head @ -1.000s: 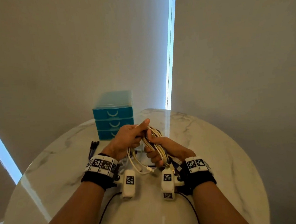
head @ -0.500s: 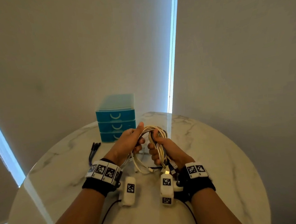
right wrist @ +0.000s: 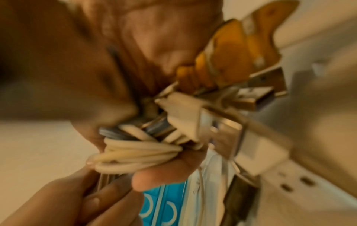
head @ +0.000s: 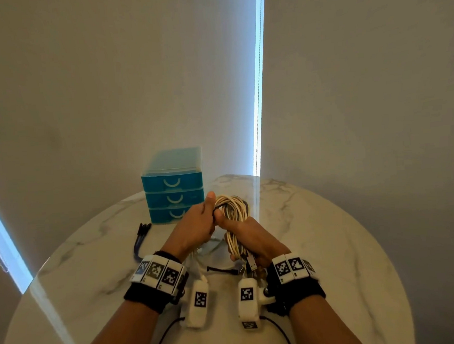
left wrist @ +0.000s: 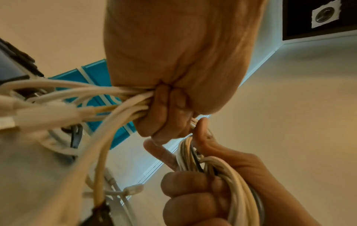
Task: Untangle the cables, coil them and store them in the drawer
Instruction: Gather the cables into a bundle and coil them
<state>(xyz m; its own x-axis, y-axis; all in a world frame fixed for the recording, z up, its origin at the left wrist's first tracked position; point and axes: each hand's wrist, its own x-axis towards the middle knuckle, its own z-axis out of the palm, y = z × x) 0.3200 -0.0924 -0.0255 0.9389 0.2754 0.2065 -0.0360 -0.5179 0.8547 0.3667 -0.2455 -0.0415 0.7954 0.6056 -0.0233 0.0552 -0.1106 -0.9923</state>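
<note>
— What's in their hands?

— A bundle of cables [head: 233,217], mostly cream-white with a darker strand or two running through it. The right hand [head: 248,236] has its fingers [left wrist: 193,197] wrapped round the looped part, holding it up above the table [head: 318,232]. The loops stand up out of the fist, and a few plugs [head: 249,263] hang out below, close to the wrist.

— And the left one?

— The left hand [head: 195,227] is right against the bundle, thumb pointing up. From the camera under that wrist you can see its fingers clenched round several white strands that run off to the side, so it's gripping cable too. The two hands are touching, or very nearly.

— Are all the cables off the table?

— No. Some white cable lies loose on the marble under the hands, along with a short black lead [head: 222,270]. Farther left there's a separate dark blue bunch of wires [head: 140,241], on its own and well apart from the hands.

— Where's the drawer they're meant for?

— A small teal drawer unit [head: 173,191] sits at the far side of the table, just beyond the hands. Three drawers, stacked, each with a white curved handle, all shut.

— Can you make out what sort of plugs those are?

— The right wrist view is blurred, but at least two look like flat metal USB ends pressed against the palm.
</note>
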